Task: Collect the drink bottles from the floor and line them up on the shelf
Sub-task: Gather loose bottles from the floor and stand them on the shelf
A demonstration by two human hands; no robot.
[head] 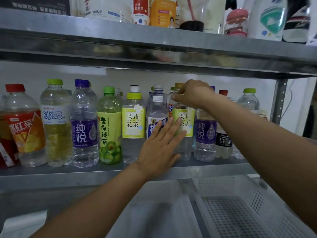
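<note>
The person's right hand [192,93] is curling over the neck of a clear plastic jasmine tea bottle with a pale yellow-green label [186,117], fingers and thumb pinching it just under the cap. The left hand [159,148] is reaching in low with straight, spread fingers [178,125], and they are lying flat against that bottle's label without closing round it. The bottle is standing upright on the grey metal shelf [68,170], in the front row.

Just to its left a clear bottle with a white cap and a blue-and-white label [157,107] is standing, partly behind the left hand's fingers. Further left are a second jasmine tea bottle with a lime cap [133,124], a green plum tea bottle [109,127], a purple-labelled water bottle [84,127], a bottle of yellowish liquid with a green cap [55,121] and a red-and-orange iced tea bottle [25,127]. To the right, under the right forearm, are another purple-labelled water bottle [205,133] and a black-labelled bottle [223,140]. More caps are showing in a row behind.

Below the shelf, white perforated plastic baskets [240,203] are sitting. The upper metal shelf [137,45] is carrying assorted jars and cartons.
</note>
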